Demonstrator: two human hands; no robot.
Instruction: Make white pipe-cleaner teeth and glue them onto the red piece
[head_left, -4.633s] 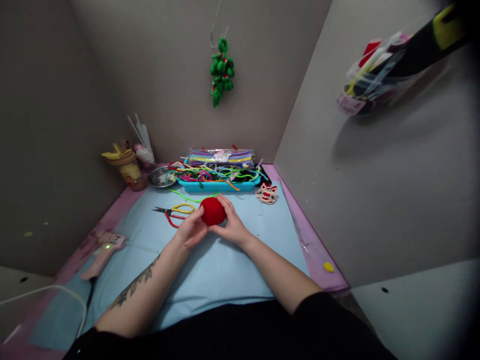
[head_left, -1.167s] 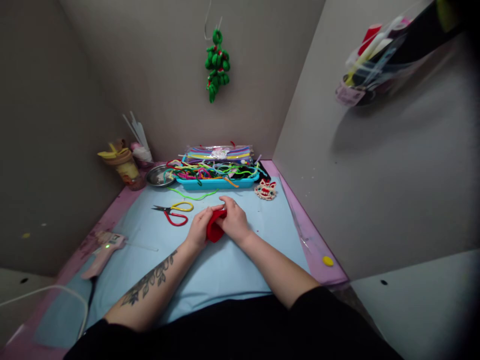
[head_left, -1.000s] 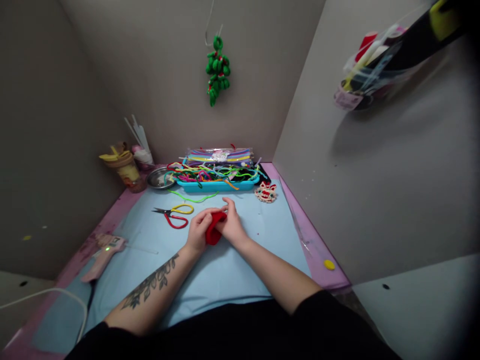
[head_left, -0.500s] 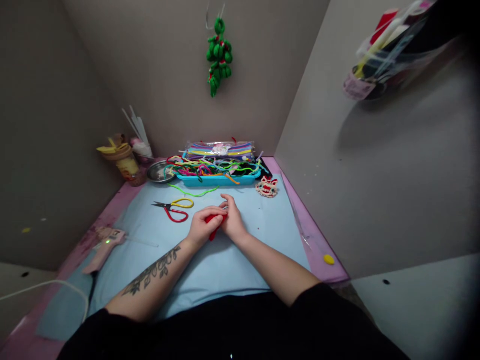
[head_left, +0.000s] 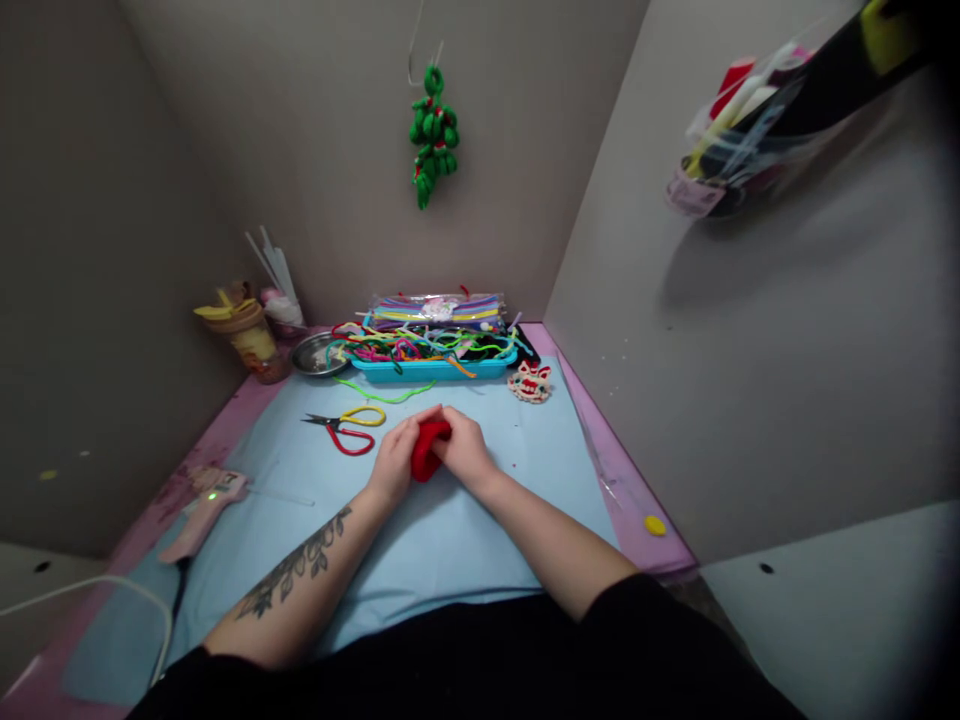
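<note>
Between my two hands is a soft-looking red piece (head_left: 426,458), rounded with a hollow or fold in it; its exact kind is not clear. My left hand (head_left: 395,455) wraps its left side, with the fingers closed along it. From the right, my right hand (head_left: 463,447) grips it, thumb pressed into the fold and fingers over the far edge. Left of my hands, scissors (head_left: 345,428) with one yellow and one red handle lie on the light blue cloth (head_left: 495,540).
Behind the hands stands a blue tray (head_left: 431,372) of colourful pipe cleaners, beside a metal bowl (head_left: 319,356). A cream-and-red crafted face (head_left: 530,383) lies at the right. A pink glue gun (head_left: 202,515) rests at the left. A green ornament (head_left: 433,140) hangs on the back wall.
My hands have turned and drawn apart slightly around the red piece, so more of it and its fold shows. The camera view has tilted up a little.
</note>
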